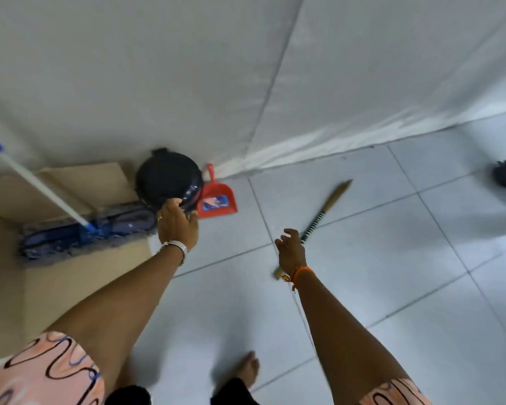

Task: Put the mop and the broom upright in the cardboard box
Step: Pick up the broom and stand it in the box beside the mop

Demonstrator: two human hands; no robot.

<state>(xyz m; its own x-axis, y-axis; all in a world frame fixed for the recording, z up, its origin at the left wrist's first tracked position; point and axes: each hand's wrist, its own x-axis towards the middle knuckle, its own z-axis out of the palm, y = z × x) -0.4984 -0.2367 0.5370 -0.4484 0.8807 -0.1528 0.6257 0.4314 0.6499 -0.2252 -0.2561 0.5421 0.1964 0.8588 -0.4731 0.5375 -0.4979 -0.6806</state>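
The mop [70,229] has a flat blue fringed head and a white pole with a blue grip; its head rests across the open cardboard box [79,276], pole tilted up-left. The broom [319,220], brown-bristled with a black-and-white banded handle, lies flat on the tiled floor [392,273]. The right hand [289,252] hovers over its handle, fingers apart. The left hand [176,223], fingers spread, touches a black bin [170,178] beside a red dustpan [216,197].
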